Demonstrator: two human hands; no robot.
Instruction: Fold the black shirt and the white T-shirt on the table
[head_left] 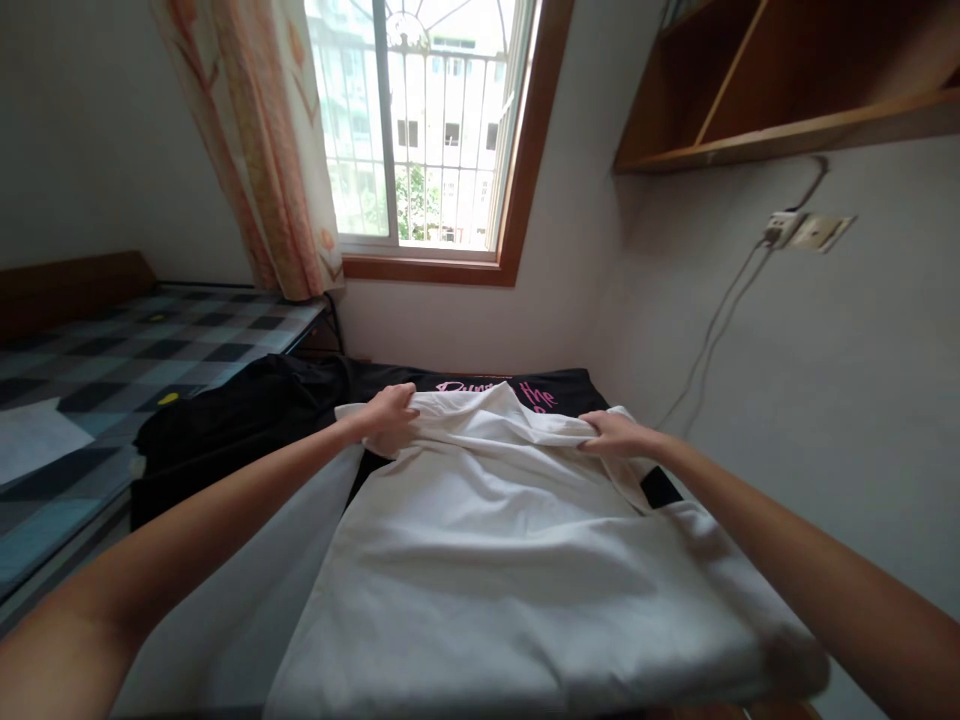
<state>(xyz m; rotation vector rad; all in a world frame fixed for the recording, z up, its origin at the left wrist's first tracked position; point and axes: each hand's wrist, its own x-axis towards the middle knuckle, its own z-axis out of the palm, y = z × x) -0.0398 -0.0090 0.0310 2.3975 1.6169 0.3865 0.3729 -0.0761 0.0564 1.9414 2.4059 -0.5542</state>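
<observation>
A white garment (495, 560), probably a shirt, is spread out in front of me over a surface covered with black cloth. My left hand (391, 412) pinches its far edge on the left. On the right, my right hand (611, 435) grips the same far edge, so the fabric between them is bunched and slightly raised. Beyond the hands lies black cloth with pink lettering (538, 395), partly covered by the white fabric. A heap of black cloth (247, 400) lies left of my left hand.
At left is a bed with a checked cover (202, 320) and a white sheet of paper (37, 440). A curtain (281, 150) hangs beside the barred window (442, 150). On the right wall are a wooden shelf (750, 140) and a socket with cables (784, 230).
</observation>
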